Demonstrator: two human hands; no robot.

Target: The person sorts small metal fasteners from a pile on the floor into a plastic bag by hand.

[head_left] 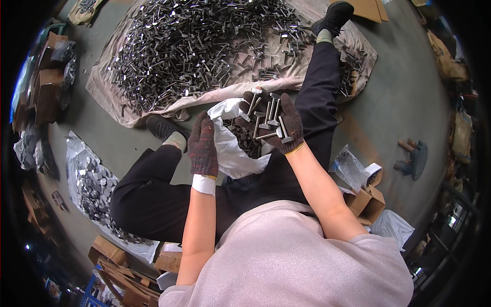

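My right hand (291,120), in a dark knit glove, is palm up and cradles several T-shaped metal bolts (268,117). They lie at mixed angles across the palm and fingers. Just below and left of it, between my legs, a white plastic bag (230,153) stands with its mouth wide, and more dark metal bolts (248,140) show inside. Along the bag's left rim is my left hand (203,148), gloved too, with its fingers stretched out and nothing visible in them. Whether it touches the bag I cannot tell.
A large heap of T-shaped bolts (174,51) covers a pale cloth (204,97) ahead. At left, flat metal pieces (94,184) lie on plastic sheeting. Cardboard boxes (368,202) and a clear plastic bag (350,166) sit right. Farther right stands a small dark stool-like object (413,159).
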